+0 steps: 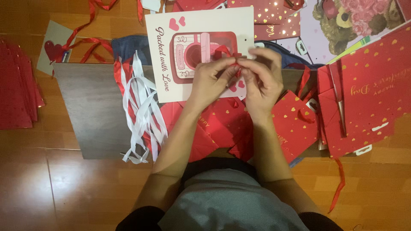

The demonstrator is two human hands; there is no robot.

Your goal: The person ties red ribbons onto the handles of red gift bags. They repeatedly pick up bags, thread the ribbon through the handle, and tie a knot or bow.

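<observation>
Red satin ribbon [226, 52] is pinched between both hands over a white paper gift bag with a pink camera picture [199, 51]. The left hand [209, 79] closes its thumb and forefinger on the ribbon, and the right hand [261, 75] meets it fingertip to fingertip, its grip closed on the same strand. The ribbon seems to loop near the bag's upper edge, though the fingers hide whether a knot is formed, so the tying looks underway rather than finished. The white bag lies flat on a dark wooden tabletop [92, 111], partly over folded red paper bags with gold hearts [295, 122]. To the left lies a bundle of loose white and red ribbons [139, 111], unused. More red bags [368, 90] lie at the right.
</observation>
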